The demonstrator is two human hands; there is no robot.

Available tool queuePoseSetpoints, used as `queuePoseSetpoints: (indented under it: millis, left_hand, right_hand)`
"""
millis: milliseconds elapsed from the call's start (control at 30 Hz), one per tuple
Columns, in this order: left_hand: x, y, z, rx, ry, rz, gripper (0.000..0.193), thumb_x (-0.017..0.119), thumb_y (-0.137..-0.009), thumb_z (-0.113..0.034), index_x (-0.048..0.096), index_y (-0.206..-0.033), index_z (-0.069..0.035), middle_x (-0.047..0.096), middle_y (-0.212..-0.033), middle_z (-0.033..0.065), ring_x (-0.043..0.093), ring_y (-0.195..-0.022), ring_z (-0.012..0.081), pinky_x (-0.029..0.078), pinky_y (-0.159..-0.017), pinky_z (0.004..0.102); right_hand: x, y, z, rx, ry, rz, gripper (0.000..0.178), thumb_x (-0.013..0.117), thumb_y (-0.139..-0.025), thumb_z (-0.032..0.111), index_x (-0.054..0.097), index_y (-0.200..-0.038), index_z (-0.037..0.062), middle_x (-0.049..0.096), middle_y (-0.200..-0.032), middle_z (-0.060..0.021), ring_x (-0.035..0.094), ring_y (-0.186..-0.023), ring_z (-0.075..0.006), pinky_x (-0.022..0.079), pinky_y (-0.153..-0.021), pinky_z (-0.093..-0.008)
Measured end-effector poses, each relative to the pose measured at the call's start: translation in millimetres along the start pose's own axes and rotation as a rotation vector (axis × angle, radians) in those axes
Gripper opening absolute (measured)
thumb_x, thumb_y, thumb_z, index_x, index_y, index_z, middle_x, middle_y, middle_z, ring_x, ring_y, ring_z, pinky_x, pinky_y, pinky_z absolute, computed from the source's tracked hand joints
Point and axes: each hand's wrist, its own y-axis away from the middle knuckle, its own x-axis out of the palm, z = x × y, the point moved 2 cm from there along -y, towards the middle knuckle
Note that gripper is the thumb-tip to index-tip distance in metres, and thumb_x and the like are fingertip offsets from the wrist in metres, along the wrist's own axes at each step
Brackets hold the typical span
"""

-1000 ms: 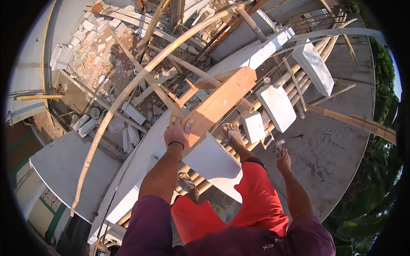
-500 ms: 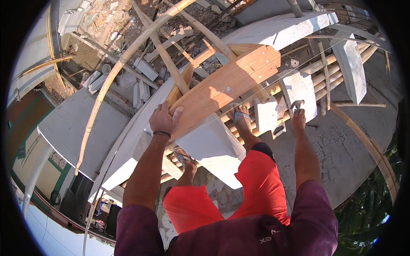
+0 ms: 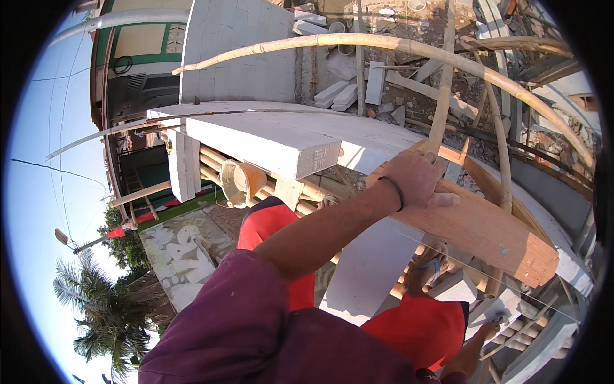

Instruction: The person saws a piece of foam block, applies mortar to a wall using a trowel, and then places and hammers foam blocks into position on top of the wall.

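Note:
My left hand (image 3: 419,181) grips the upper edge of a reddish-brown wooden board (image 3: 489,230), its fingers over the top and the thumb on the face. The board slants down to the right, and its far end lies in sunlight. Near the lower right rim, my right hand (image 3: 490,330) is closed round a hammer (image 3: 500,318), whose handle is mostly hidden by the fingers. Below the hammer lies a pale block (image 3: 507,301). A large white block (image 3: 371,265) stands between my legs, just under the board.
A long curved bamboo pole (image 3: 384,40) arches across the far side. Bamboo poles form the platform underfoot. A bucket (image 3: 236,184) sits left of my knee beside a long white block wall (image 3: 262,142). A thin string (image 3: 470,265) runs past the board. Rubble lies beyond.
The view has swung to the left, bringing the bucket, the wall end and a palm into sight. My left hand stays on the board; my right hand still holds the hammer.

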Motion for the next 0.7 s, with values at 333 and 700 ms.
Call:
queuePoseSetpoints:
  millis: [333, 700]
  left_hand:
    - [-6, 3, -2, 0.06, 0.15, 0.118, 0.076, 0.049, -0.091, -0.073, 0.072, -0.096, -0.001, 0.071, -0.087, 0.0175, 0.073, -0.084, 0.0333, 0.057, -0.074, 0.0464]
    - [-17, 12, -3, 0.062, 0.164, 0.222, 0.071, 0.043, -0.098, -0.064, 0.072, -0.115, -0.001, 0.072, -0.113, 0.0203, 0.07, -0.107, 0.0326, 0.055, -0.091, 0.0458]
  right_hand:
    - [-14, -6, 34, -0.148, 0.062, -0.033, 0.059, 0.042, -0.103, 0.048, 0.052, -0.134, -0.0011, 0.059, -0.126, -0.0262, 0.059, -0.113, -0.0422, 0.047, -0.095, -0.0552]
    - [-40, 70, 68, -0.417, 0.015, 0.026, 0.061, 0.046, -0.101, 0.051, 0.053, -0.136, 0.0009, 0.058, -0.127, -0.0257, 0.057, -0.116, -0.0412, 0.047, -0.097, -0.0553]
